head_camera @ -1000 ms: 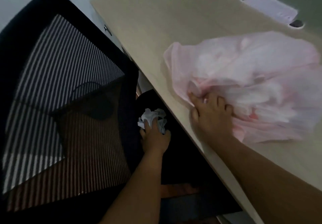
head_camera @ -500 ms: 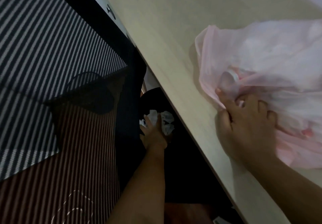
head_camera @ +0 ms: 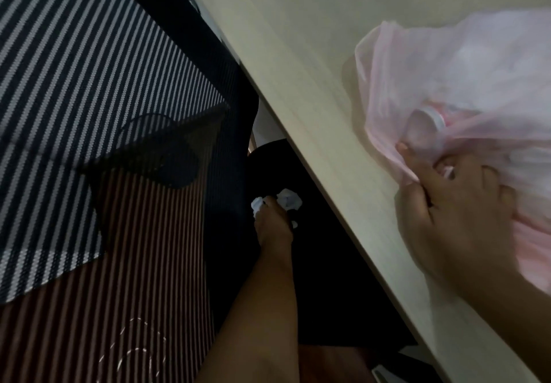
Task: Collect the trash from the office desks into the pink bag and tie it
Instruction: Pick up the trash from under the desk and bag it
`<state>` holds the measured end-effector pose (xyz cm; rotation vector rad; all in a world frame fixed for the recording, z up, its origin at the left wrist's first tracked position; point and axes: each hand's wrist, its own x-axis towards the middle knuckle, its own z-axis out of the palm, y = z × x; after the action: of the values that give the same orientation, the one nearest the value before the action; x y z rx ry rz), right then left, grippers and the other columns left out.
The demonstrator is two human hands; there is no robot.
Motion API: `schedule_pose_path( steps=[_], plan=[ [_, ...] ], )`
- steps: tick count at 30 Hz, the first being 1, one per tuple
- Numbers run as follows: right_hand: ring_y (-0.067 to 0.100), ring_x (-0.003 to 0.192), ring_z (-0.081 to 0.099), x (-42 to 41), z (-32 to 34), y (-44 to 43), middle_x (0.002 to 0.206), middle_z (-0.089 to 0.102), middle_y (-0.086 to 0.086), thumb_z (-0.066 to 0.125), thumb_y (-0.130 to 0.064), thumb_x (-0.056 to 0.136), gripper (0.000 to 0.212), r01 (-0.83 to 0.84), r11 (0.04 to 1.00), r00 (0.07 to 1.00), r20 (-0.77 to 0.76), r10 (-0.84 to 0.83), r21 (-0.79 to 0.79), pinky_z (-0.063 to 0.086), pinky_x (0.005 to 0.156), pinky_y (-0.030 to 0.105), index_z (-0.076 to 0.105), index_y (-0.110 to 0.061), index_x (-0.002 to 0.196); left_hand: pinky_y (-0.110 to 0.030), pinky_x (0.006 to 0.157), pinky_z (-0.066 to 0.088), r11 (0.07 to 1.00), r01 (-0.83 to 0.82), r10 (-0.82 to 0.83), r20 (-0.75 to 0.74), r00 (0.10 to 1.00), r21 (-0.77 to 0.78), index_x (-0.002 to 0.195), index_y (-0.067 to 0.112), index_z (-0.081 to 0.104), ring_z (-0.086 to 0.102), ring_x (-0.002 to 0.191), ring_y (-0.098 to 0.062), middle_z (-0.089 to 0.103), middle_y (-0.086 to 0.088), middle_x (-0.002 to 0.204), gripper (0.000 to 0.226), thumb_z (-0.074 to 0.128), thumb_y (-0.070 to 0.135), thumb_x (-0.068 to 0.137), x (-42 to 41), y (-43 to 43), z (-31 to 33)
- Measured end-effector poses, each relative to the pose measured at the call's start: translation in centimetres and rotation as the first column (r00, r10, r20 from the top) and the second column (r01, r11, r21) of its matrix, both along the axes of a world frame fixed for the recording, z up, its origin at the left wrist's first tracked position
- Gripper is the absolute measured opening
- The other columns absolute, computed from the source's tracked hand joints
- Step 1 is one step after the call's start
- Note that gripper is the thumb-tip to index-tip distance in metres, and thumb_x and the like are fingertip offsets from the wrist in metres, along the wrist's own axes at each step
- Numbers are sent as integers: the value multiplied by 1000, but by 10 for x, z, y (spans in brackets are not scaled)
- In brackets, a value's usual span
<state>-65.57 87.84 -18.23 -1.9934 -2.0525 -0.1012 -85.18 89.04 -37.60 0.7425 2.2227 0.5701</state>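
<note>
The pink bag [head_camera: 465, 84], thin and half see-through, lies bulging on the pale wooden desk [head_camera: 298, 54] at the right, with a small round lidded container showing through its plastic. My right hand [head_camera: 453, 212] grips the bag's near edge in a fist. Below the desk edge, my left hand [head_camera: 272, 224] reaches down onto the black chair seat and closes around a crumpled white paper wad [head_camera: 286, 199]. Part of the wad is hidden under my fingers.
A black mesh office chair back [head_camera: 104, 114] fills the left half, close against the desk edge. The seat [head_camera: 313, 263] below is dark. The gap between chair back and desk is narrow. A small white object [head_camera: 380, 375] lies low at the bottom.
The view has dropped and moved closer, so the bag and desk shifted right. My left hand has reached further down on the paper wad. My right hand kept its grip on the bag.
</note>
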Motion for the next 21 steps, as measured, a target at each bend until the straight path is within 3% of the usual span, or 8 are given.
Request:
schedule_pose_path(
  steps=[4,8,10,12,13,16,19,21],
  plan=[
    [33,87,40,1,0,-1,95,45,11,44,-26,82,52,7,1000,1000,-10,-7,10,35,76,45,54,-34,132,-21,64,41,982,-186,185,271,945,-22,120,2,60,62,93,-34,65,-18,113,41,31,24,102,12,-5,31],
    [36,90,43,0,5,-4,98,46,18,44,-23,83,47,-1,1000,1000,-22,1,15,36,76,45,56,-27,129,-17,40,33,989,-141,113,409,906,39,79,2,63,49,49,-20,64,-19,88,37,33,20,91,23,-21,82],
    [38,94,44,-1,11,-6,100,48,20,45,-22,84,48,1,1000,998,-59,-3,-28,37,79,47,55,-26,131,-18,37,32,999,-24,7,366,931,40,98,3,64,47,53,-14,64,-19,102,37,31,19,96,19,-35,111],
    [40,95,46,2,20,-13,100,48,24,46,-21,87,48,3,996,992,-123,-13,-88,38,80,48,54,-25,134,-15,50,34,997,75,-72,223,972,-4,128,4,49,45,74,-15,58,-16,119,32,34,18,103,8,-49,142],
    [42,94,47,6,26,-20,99,48,26,47,-20,88,48,-6,994,987,-162,-12,-113,38,80,49,55,-23,135,-17,58,35,991,133,-132,189,973,10,131,3,43,44,82,-16,55,-16,119,32,37,17,103,4,-55,156],
    [38,90,47,24,49,-48,99,45,27,42,-15,92,46,-63,991,933,-360,15,-122,41,82,45,56,-18,136,-18,58,35,959,253,-274,185,944,131,124,2,38,48,85,-12,49,-9,107,26,40,14,101,-4,-72,204],
    [22,83,42,41,83,-76,107,40,14,39,-17,99,41,50,988,822,-556,-123,-144,39,82,36,51,-26,138,-32,75,47,924,293,-338,169,926,244,120,0,44,57,96,-20,55,-9,109,26,41,14,99,-5,-89,249],
    [22,92,49,52,105,-94,117,52,14,36,-23,102,38,76,986,762,-629,-156,-151,37,85,31,50,-26,137,-39,83,50,901,343,-392,159,906,265,117,3,46,59,99,-23,58,-12,111,25,40,16,97,2,-102,276]
  ],
)
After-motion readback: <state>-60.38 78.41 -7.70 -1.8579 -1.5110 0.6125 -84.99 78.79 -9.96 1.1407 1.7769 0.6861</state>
